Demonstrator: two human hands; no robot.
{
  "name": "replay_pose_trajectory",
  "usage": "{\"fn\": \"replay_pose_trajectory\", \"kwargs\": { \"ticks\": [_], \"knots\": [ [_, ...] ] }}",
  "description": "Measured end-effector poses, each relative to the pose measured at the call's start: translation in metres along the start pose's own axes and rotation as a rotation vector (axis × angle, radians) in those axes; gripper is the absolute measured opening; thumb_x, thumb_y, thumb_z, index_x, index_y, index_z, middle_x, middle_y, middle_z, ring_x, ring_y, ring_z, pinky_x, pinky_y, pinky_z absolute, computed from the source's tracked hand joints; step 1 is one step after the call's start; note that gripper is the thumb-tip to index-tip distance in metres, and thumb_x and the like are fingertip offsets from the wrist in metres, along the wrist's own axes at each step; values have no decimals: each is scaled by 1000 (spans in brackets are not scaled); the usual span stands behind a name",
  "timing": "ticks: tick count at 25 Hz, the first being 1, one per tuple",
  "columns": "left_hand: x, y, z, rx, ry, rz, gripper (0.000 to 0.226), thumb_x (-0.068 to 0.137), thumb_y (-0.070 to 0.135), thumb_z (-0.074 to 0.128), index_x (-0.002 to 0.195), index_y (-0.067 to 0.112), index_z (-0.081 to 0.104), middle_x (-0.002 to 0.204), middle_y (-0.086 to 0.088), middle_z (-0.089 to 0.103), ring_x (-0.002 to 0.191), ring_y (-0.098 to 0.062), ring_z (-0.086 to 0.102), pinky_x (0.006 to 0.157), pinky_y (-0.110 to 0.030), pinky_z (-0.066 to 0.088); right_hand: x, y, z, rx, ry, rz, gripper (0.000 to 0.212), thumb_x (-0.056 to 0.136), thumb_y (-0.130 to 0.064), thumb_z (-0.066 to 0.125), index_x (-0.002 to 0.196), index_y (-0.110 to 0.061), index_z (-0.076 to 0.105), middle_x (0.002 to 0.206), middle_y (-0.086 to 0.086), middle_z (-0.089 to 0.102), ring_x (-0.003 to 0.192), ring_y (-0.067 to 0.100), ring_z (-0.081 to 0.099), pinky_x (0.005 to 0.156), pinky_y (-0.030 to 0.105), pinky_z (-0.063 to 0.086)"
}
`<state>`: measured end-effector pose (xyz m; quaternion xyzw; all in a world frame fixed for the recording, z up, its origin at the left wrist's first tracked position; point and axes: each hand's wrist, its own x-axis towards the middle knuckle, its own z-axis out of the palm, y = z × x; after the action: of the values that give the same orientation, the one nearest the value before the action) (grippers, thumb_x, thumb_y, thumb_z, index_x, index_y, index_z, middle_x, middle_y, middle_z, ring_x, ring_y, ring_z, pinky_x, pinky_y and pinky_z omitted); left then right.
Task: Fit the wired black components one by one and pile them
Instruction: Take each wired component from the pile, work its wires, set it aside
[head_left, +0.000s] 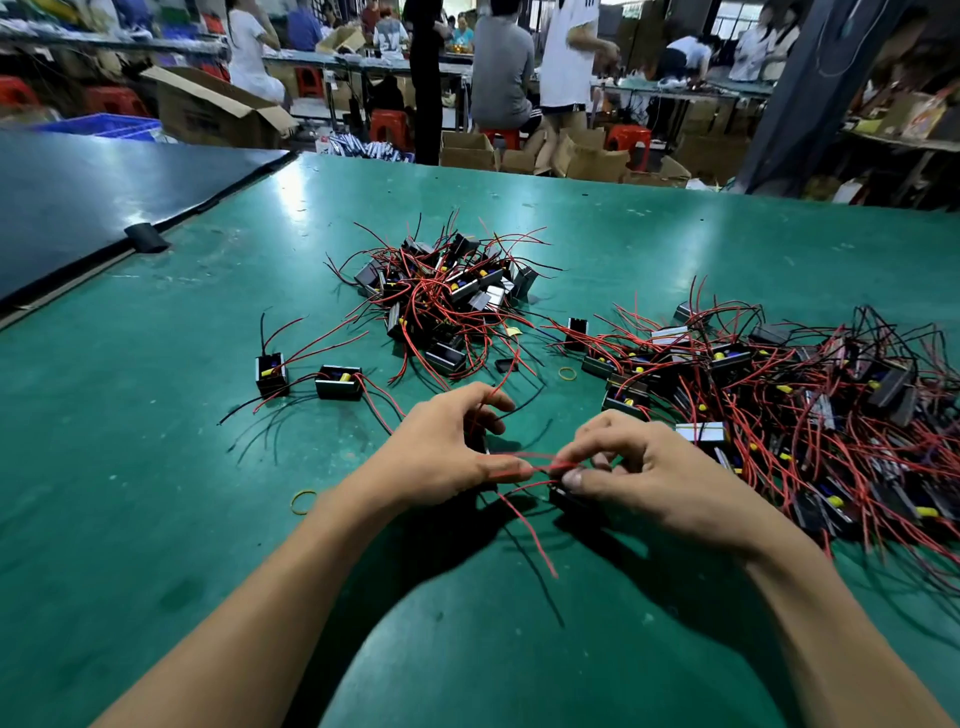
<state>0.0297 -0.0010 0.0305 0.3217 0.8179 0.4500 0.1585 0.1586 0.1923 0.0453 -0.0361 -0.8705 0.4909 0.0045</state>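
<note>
- A wired black component (563, 496) is held low over the desk (156, 467), near the middle of its near edge, presumably so that both hands can work on it close to the surface.
- It is gripped narrowly by the right hand (654, 467), thumb pressed on its top; most of it is hidden under the fingers.
- Its red wires (519, 467) are pinched in the curled fingers of the left hand (441, 452), apparently to keep them drawn clear of the fitting. Whether a second dark piece is held under that hand cannot be told.
- A large tangle (779, 415) of wired parts is spread along the right edge, within easy reach of the right hand.
- A second heap (447, 296) is gathered at the desk's middle; which of the two is the finished pile cannot be told.
- Two single units (338, 382) are set apart toward the left edge, open side up.
</note>
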Motion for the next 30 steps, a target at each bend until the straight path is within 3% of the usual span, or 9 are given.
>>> {"fn": "replay_pose_trajectory", "kwargs": {
  "ticks": [4, 9, 14, 16, 21, 23, 26, 28, 30],
  "knots": [
    [1, -2, 2, -38, 83, -19, 45, 71, 27, 87, 108, 25, 63, 91, 6, 69, 88, -21, 67, 83, -37, 57, 1, 4, 1, 202, 136, 56, 14, 86, -7, 75, 88, -21, 78, 86, 6, 77, 79, 12, 70, 74, 23, 53],
    [-1, 3, 5, -92, 106, -47, 38, 74, 47, 80, 104, 29, 63, 83, 7, 72, 73, -10, 70, 66, -19, 56, 3, 5, 4, 302, 107, 66, 11, 82, -3, 77, 86, -13, 78, 86, 11, 77, 78, 13, 70, 73, 20, 56],
    [-1, 5, 16, 47, 180, -98, 53, 61, 57, 85, 102, 33, 63, 86, 12, 70, 83, -9, 67, 87, -37, 53, 3, 6, 4, 224, 43, 0, 14, 84, -8, 78, 90, -20, 79, 89, 5, 78, 80, 8, 69, 75, 20, 54],
    [0, 5, 19, 109, 201, -99, 53, 60, 55, 85, 103, 33, 62, 88, 11, 69, 88, -12, 66, 93, -42, 49, 2, 4, 5, 309, -16, 12, 8, 85, -18, 79, 93, -17, 79, 91, 9, 77, 82, 12, 70, 74, 22, 55],
    [1, 4, 18, 135, 193, -112, 52, 60, 52, 86, 103, 36, 60, 88, 11, 71, 88, -13, 65, 95, -43, 47, 5, 6, 5, 340, -74, 44, 66, 90, -68, 49, 82, -10, 79, 102, 2, 74, 92, 14, 68, 82, 29, 54],
    [1, 4, 18, 133, 189, -117, 52, 61, 52, 85, 104, 36, 60, 89, 12, 70, 89, -13, 65, 95, -43, 47, 5, 9, 5, 165, -33, 37, 53, 88, -64, 54, 80, -18, 80, 95, -8, 67, 81, 5, 61, 77, 26, 45],
    [-1, 5, 17, 132, 188, -107, 54, 60, 54, 84, 105, 36, 61, 90, 11, 70, 88, -13, 65, 93, -43, 47, 2, 8, 5, 133, -101, 47, 14, 83, -35, 77, 95, -28, 79, 99, -5, 59, 71, 1, 56, 67, 16, 44],
    [-2, 6, 16, 134, 187, -105, 54, 60, 54, 84, 106, 35, 61, 90, 11, 70, 90, -13, 65, 94, -43, 47, 1, 8, 5, 97, -114, 55, 39, 82, -22, 82, 113, -42, 69, 113, 0, 56, 71, 3, 57, 70, 11, 44],
    [-2, 7, 16, 136, 189, -103, 54, 62, 53, 84, 107, 35, 61, 90, 11, 70, 92, -12, 65, 95, -42, 46, 3, 8, 7, -21, -84, 89, 62, 80, -22, 83, 127, -52, 56, 119, -2, 52, 88, 15, 63, 83, 16, 51]
  ]
}}
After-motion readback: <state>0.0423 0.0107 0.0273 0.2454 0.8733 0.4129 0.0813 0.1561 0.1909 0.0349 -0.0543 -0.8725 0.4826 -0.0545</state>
